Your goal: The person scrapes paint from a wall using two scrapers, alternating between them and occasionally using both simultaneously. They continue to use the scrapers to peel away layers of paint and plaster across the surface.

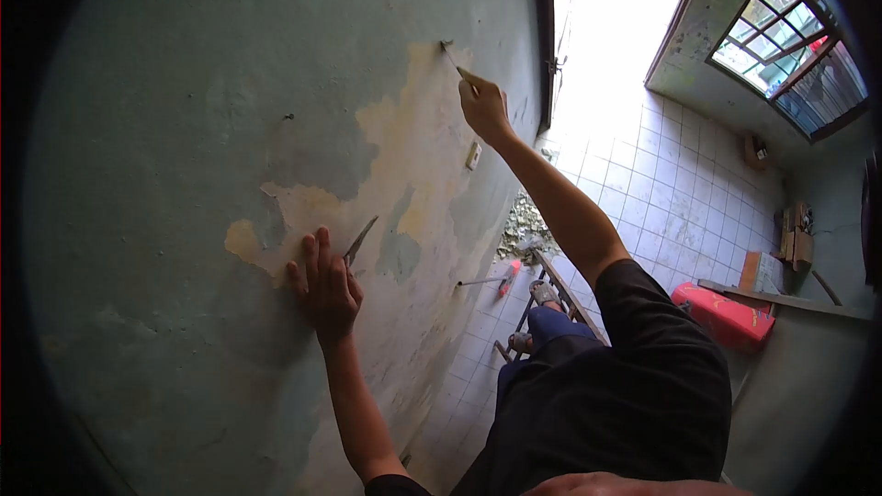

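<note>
High on the peeling wall [211, 156], my right hand [484, 112] is closed around the pale handle of a scraper [467, 75]. Its thin metal end meets the wall at a small dark nail or hole [446, 43], at the top of a bare yellowish patch [427, 69]. Lower down, my left hand [329, 292] rests against the wall with several fingers stretched out. A thin grey pointed blade [361, 241] sticks out between its thumb and index finger; its handle is hidden by the hand.
I stand on a narrow support [565, 298] above the tiled floor [675, 165]. Paint debris [525, 230] and a red-handled tool [508, 278] lie below. A switch [473, 156] sits on the wall. Behind are a red container [726, 315], boards [781, 298], an open doorway [616, 18] and a window [781, 37].
</note>
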{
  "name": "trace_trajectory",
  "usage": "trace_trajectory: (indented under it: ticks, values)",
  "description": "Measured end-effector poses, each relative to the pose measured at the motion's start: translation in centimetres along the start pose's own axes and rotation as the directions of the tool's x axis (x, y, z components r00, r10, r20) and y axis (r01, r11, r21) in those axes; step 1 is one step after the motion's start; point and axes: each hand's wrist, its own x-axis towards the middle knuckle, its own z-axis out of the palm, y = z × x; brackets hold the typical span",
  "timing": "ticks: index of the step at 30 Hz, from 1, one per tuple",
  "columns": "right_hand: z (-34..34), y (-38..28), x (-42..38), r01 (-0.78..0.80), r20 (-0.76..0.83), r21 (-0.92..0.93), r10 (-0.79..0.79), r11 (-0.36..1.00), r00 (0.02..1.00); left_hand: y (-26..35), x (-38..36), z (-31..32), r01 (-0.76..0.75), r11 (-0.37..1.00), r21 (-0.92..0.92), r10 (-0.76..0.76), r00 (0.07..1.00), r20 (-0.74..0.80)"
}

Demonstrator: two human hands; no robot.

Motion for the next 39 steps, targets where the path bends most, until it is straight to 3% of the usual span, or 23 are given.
trace_trajectory:
  ticks: [10,12,14,16,23,26,29,32,33,34,36,38,39]
  values:
    - [0.9,-0.8,1.6,0.132,-0.07,-0.001,-0.132,0.991,0.989,-0.2,0.3,0.4,0.005,1.0,0.008,-0.005,1.0,-0.022]
    - [0.4,-1.3,0.6,0.117,-0.042,0.019,-0.116,0.993,0.992,0.0,-0.2,0.3,0.008,1.0,-0.007,-0.009,1.0,-0.018]
    - [-0.4,-2.0,0.4,-0.062,0.044,-0.003,0.062,0.998,0.997,-0.2,-0.1,0.1,0.0,1.0,-0.004,0.0,1.0,0.005]
    - [0.0,-1.6,0.4,0.034,-0.016,-0.03,-0.034,0.999,0.999,0.2,0.0,0.2,-0.001,1.0,-0.006,0.001,1.0,0.009]
    - [0.5,-2.2,0.2,0.009,-0.059,0.028,-0.007,1.0,0.998,0.1,-0.5,0.0,-0.011,1.0,0.018,0.011,1.0,0.0]
    - [0.7,-3.3,-0.1,0.128,-0.055,0.0,-0.127,0.992,0.99,-0.1,0.2,0.2,0.009,1.0,0.024,-0.008,1.0,-0.022]
    - [0.3,-3.3,2.2,-0.002,-0.085,0.027,0.005,1.0,0.996,0.2,-0.6,0.0,0.001,1.0,0.0,-0.001,1.0,0.012]
    - [0.1,-2.6,-0.6,0.072,-0.008,-0.025,-0.072,0.997,0.997,-0.1,0.1,0.3,0.007,1.0,0.009,-0.006,1.0,-0.019]
    - [0.8,-1.2,-0.3,0.198,-0.093,0.001,-0.197,0.98,0.976,0.0,-0.1,0.3,0.011,1.0,0.005,-0.011,1.0,-0.014]
    - [0.7,-1.6,0.8,0.192,-0.087,0.0,-0.191,0.981,0.978,0.0,-0.2,0.3,0.012,1.0,0.004,-0.012,1.0,-0.006]
    - [0.2,-2.9,3.0,-0.081,-0.021,0.021,0.082,0.996,0.996,-0.1,-0.1,0.2,-0.009,1.0,0.014,0.009,1.0,0.006]
    - [0.6,-3.0,2.6,-0.086,-0.044,0.032,0.088,0.996,0.995,0.1,-0.2,0.1,-0.001,1.0,0.001,0.001,1.0,-0.004]
    - [0.4,-2.5,0.8,0.03,-0.039,-0.014,-0.031,0.999,0.999,0.1,-0.1,0.1,0.011,1.0,-0.014,-0.011,1.0,-0.008]
